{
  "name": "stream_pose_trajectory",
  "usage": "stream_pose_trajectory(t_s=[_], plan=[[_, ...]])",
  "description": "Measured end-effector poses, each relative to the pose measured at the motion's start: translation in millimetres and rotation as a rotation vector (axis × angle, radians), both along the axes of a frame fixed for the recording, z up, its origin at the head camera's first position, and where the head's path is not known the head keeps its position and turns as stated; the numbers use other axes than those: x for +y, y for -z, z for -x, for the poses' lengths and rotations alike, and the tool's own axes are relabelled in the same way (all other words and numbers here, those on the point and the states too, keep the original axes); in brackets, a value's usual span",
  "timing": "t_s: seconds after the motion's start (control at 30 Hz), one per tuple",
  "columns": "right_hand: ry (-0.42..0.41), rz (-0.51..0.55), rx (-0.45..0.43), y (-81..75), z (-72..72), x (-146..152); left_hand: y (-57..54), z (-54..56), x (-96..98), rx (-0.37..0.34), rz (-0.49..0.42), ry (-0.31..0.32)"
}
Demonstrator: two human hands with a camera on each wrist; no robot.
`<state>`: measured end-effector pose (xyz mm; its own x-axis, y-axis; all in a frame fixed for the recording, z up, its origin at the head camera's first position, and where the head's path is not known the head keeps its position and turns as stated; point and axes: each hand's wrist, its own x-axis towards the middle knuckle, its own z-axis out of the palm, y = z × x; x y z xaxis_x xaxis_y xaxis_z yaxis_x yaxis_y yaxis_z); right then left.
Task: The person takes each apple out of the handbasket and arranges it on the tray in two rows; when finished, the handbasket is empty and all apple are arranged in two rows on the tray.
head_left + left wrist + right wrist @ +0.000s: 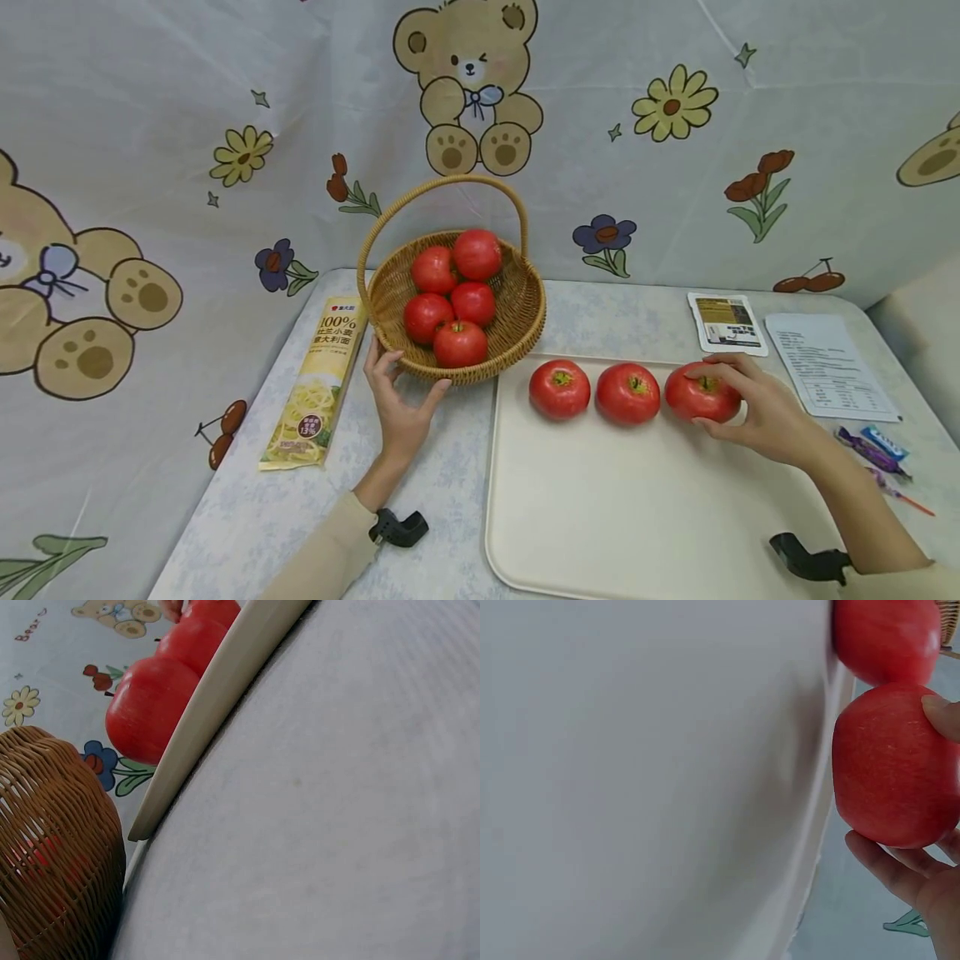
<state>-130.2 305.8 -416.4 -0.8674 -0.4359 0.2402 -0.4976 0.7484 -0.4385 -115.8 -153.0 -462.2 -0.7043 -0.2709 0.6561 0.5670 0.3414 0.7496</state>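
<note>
In the head view, a wicker basket [528,321] with a tall arched handle holds several red apples [460,343] and leans toward me. My left hand [401,417] holds the basket by its lower left side, fingers on its left edge and thumb under the front. Three more red apples stand in a row along the far side of a cream tray [600,517]. My right hand [765,408] grips the rightmost apple [693,398], thumb in front and fingers over its top and back. The right wrist view shows this gripped apple [892,769] beside its neighbour [885,637].
A yellow pasta packet [315,383] lies left of the basket. Beyond the tray are a small card packet [727,325] and a printed sheet [828,367]. Wrapped sweets [873,450] lie at the right edge of the table. A patterned cloth [570,200] hangs behind.
</note>
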Motion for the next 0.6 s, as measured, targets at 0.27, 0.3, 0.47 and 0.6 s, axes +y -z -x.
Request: stream_pose_trajectory(t_s=[0.27,0.3,0.47,0.6], plan=[[0.021,0.014,-0.061,14.1,-8.7,7,-2.3,-1.2,1.1,-0.002,0.003,0.007],[0.02,0.022,-0.065,14.4,-9.0,7,-2.5,-1.1,1.2,-0.002,0.002,0.007],[0.015,0.05,-0.109,12.8,-7.1,7,-2.7,-0.8,1.1,-0.007,-0.002,0.0],[0.028,0.045,-0.151,11.4,-5.2,9,-2.3,-0.6,1.3,-0.008,0.004,0.0]])
